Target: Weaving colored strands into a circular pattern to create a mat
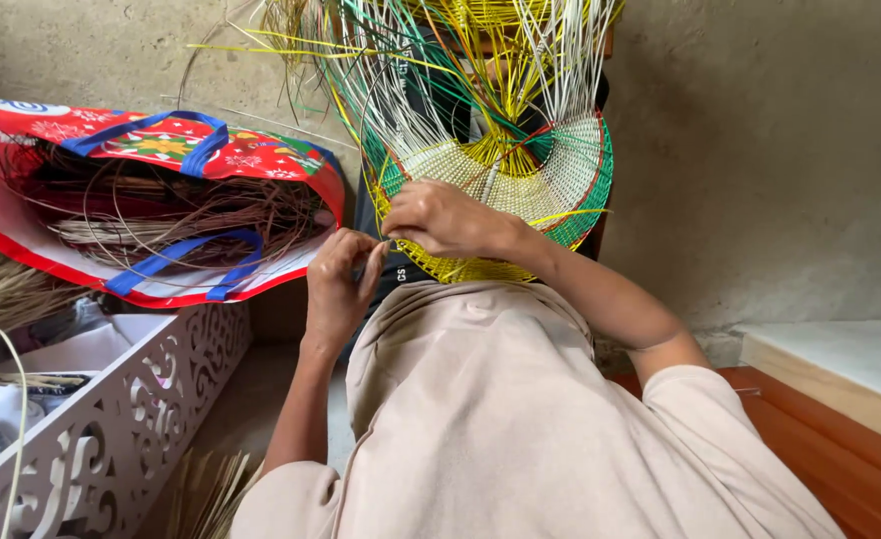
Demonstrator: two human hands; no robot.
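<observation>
A round woven basket base [550,185] in white, yellow, green and red stands upright on my lap, with many loose strands [440,60] fanning up from it. My right hand [445,220] rests on its lower left rim, fingers curled over the weave. Just left of it, my left hand [341,274] pinches a thin strand near the rim between fingertips. My beige garment [490,419] fills the lower middle.
A red bag with blue handles [161,150] holds brown fibre coils at left. Below it stands a white carved box [131,399]. Dry straw [206,489] lies on the floor. An orange wooden edge [820,439] and concrete wall [780,150] are at right.
</observation>
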